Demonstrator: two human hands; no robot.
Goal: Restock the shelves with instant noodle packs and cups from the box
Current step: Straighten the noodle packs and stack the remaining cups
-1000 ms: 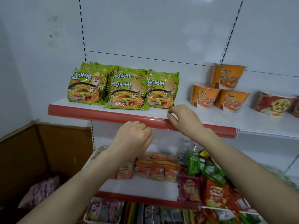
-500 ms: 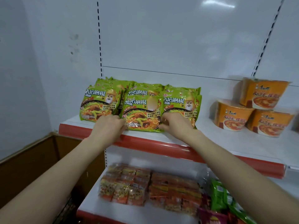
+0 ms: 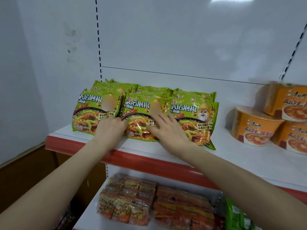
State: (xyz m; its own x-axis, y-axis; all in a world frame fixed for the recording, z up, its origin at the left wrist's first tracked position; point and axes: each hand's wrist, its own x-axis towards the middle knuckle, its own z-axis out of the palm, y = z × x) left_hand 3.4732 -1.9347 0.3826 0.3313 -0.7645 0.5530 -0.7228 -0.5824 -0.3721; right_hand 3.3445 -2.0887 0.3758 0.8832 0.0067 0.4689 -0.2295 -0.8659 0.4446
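Your right hand point(image 3: 167, 130) lies flat, fingers spread, on the green noodle packs point(image 3: 191, 105). Left hand point(image 3: 109, 130): fingers bunched at a seam, grip unclear. Packs line the shelf point(image 3: 232, 163) left-front edge, cups point(image 3: 254, 127) at its right. Prob. just straightening now; box not in view.

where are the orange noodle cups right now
In the head view, the orange noodle cups sit stacked on the right side of the upper shelf, right of the green noodle packs with bare shelf between them.

Single head cam; faces fwd, slightly down; close to upper shelf point(image 3: 232, 156); lower shelf at bottom.
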